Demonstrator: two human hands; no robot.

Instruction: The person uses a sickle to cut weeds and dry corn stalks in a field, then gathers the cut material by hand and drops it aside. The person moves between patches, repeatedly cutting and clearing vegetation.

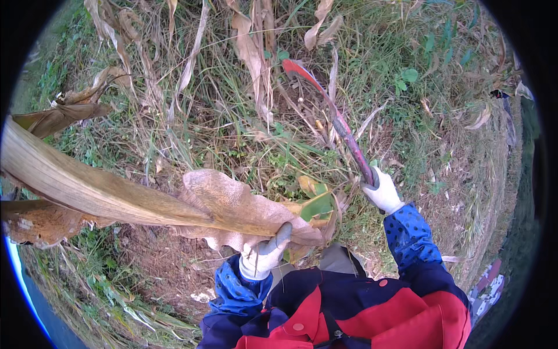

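Note:
My left hand (266, 253), in a white glove with grey fingertips, grips a dry corn stalk (130, 200) wrapped in broad tan leaves. The stalk slants from the left rim to just before my body, and a partly green leaf (320, 205) shows at its near end. My right hand (383, 189), gloved alike, is closed around the handle of a sickle (344, 131). Its curved blade, red on the side I see, points up and to the left, well apart from the held stalk. The fingers under the stalk are partly hidden.
Dry corn stalks with hanging leaves (250, 52) stand ahead. Grass and weeds (405, 78) cover much of the ground, with reddish soil (152, 266) at the lower left. Cut leafy stalks (135, 312) lie there too. A withered husk or ear (65, 115) juts in at the left.

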